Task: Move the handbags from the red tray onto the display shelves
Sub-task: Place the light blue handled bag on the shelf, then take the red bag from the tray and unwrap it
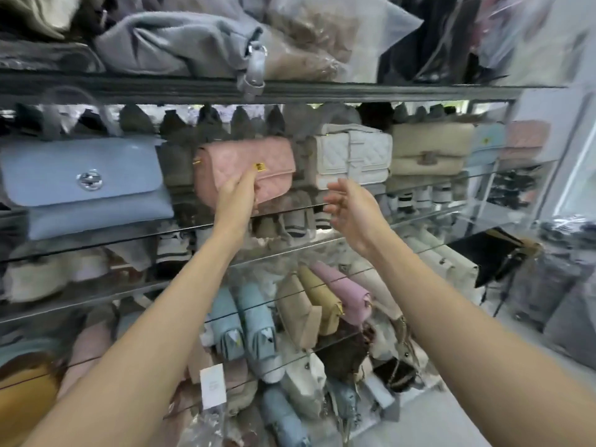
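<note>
The left hand (237,196) is pressing against the front of a pink quilted leather handbag with a small gold clasp (245,169), which is standing on the glass display shelf (419,185) between a large pale blue flap bag with a round silver lock (84,185) and a white quilted bag (351,156). I cannot tell if the fingers are closing around the bag's bottom edge or only leaning on it. The right hand (351,209) is hovering just beside the pink bag, fingers spread and loosely curved, holding nothing. The red tray is not showing here. The pink bag is probably light and semi-stiff, with smooth leather that may be sliding on glass. Supporting it under the base and at one side seems safest, because the clasp and chain are scratching easily.
</note>
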